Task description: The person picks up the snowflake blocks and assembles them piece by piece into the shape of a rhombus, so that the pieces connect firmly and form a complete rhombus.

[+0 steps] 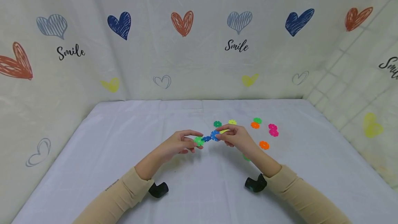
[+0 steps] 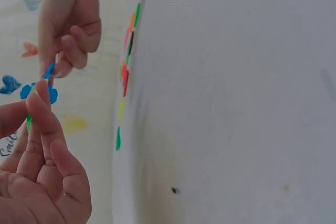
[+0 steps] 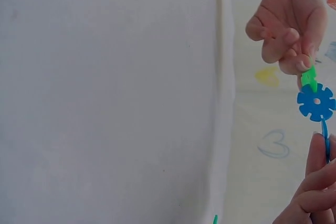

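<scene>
My left hand [image 1: 181, 142] pinches a light green notched plastic disc [image 1: 199, 141] between thumb and fingers. A blue notched disc [image 3: 316, 102] with a small centre hole is slotted into the green one. My right hand [image 1: 234, 137] pinches a second blue disc [image 1: 214, 135], which stands edge-on at the middle disc's notch in the right wrist view. The row of pieces hangs above the white table between both hands. In the left wrist view, my left fingers hide most of the green disc.
Loose notched discs lie on the white tablecloth [image 1: 124, 168]: a dark green one [image 1: 217, 123], an orange one [image 1: 264, 145], pink ones [image 1: 273, 132] and several others, mostly right of and beyond the hands. Black wrist devices [image 1: 159, 190] hang below both sleeves. A heart-printed white backdrop [image 1: 199, 58] stands behind.
</scene>
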Available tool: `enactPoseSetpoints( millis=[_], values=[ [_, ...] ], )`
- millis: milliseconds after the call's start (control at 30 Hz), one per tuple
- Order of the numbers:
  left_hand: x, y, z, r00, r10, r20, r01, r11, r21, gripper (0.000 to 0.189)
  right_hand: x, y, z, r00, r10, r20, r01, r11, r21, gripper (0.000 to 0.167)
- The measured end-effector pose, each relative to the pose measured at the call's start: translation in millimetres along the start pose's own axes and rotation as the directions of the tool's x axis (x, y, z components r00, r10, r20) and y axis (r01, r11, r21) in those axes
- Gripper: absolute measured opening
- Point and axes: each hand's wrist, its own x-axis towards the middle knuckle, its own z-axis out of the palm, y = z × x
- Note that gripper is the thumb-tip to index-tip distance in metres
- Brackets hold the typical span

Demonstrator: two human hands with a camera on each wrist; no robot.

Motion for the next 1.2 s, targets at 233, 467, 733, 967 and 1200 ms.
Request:
enactPoseSetpoints(
  millis=[233, 467, 733, 967, 1200],
  values=[
    [0.5, -0.7, 1.6, 1.0, -0.003, -0.003, 0.003, 1.0, 0.014, 0.044, 0.7, 0.4, 1.1, 0.999, 0.036, 0.006, -0.036, 0.999, 0.009, 0.031],
    [2.6, -2.0, 3.2, 1.0, 0.0, 0.0, 0.0, 1.0, -0.007, 0.045, -0.7, 0.1, -2.6, 0.999, 0.026, 0.043, -0.026, 0.999, 0.018, 0.035],
    [4.2, -3.0, 5.5, 0.999, -0.01, -0.052, 0.009, 1.0, -0.008, 0.039, -4.8, 0.9, -1.9, 0.996, -0.027, 0.085, 0.026, 1.0, 0.004, 0.04],
    [3.8, 0.9, 12.1, 0.991, 0.0, -0.135, -0.004, 1.0, -0.027, 0.029, -6.3, -3.0, 0.5, 0.995, -0.043, 0.093, 0.041, 0.999, 0.025, 0.038],
    [2.1, 3.0, 13.9, 0.987, 0.009, -0.162, -0.014, 0.999, -0.031, 0.027, -6.6, -7.4, 3.8, 0.995, -0.04, 0.09, 0.034, 0.997, 0.063, 0.035]
  ],
)
